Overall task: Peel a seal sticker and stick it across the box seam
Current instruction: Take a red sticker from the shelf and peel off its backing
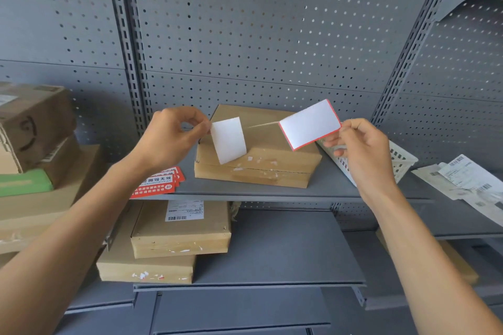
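A flat brown cardboard box (275, 160) lies on the grey shelf (272, 192), its seam running along the front face with torn white paper scraps on it. My left hand (168, 141) pinches a plain white backing sheet (228, 140) by its upper left corner, in front of the box. My right hand (362, 149) pinches a seal sticker (310, 124) by its right edge; its white underside faces me and a red rim shows. The two sheets are fully apart, held above the box.
A small pile of red seal stickers (160, 183) lies on the shelf left of the box. A white plastic basket (400, 162) stands behind my right hand. Shipping labels (468, 182) lie at right. Cardboard boxes stack at left (35, 128) and on the lower shelf (179, 234).
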Available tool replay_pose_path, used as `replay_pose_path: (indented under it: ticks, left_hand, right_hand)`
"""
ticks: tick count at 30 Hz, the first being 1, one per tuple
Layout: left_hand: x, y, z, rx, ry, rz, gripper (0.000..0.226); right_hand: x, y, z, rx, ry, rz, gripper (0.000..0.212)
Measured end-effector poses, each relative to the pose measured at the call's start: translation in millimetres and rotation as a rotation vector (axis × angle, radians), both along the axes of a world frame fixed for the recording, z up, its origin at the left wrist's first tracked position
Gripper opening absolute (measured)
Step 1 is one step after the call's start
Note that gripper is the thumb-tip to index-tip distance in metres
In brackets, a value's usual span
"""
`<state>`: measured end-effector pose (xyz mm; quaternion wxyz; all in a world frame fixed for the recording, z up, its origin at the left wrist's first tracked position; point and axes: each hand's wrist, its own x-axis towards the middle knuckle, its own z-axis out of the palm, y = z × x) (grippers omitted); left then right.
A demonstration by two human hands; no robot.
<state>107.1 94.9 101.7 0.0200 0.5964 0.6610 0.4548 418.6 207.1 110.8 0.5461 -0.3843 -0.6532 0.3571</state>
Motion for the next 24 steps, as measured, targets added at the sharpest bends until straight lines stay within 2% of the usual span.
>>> replay_pose_path:
  ticks: [10, 16, 19, 24]
  left_hand:
    - [4.5, 3.5, 6.9, 0.001, 0.098, -0.004, 0.015]
    - [12.9, 4.6, 12.2, 0.098, -0.028, 0.030, 0.016]
    - [14.7, 8.0, 13.4, 0.150, -0.106, 0.039, 0.018]
    - [19.5, 14.9, 12.9, 0.196, -0.183, 0.038, 0.018]
  right_hand:
    - [32.5, 17.3, 19.4, 0.025, 0.030, -0.078, 0.022]
    - [68.2, 33.1, 26.0, 0.051, 0.019, -0.272, 0.014]
    - [87.9, 46.5, 22.6, 0.023, -0.058, -0.345, 0.016]
    - [107.1, 58.3, 0.8, -0.062, -0.226, -0.346, 0.015]
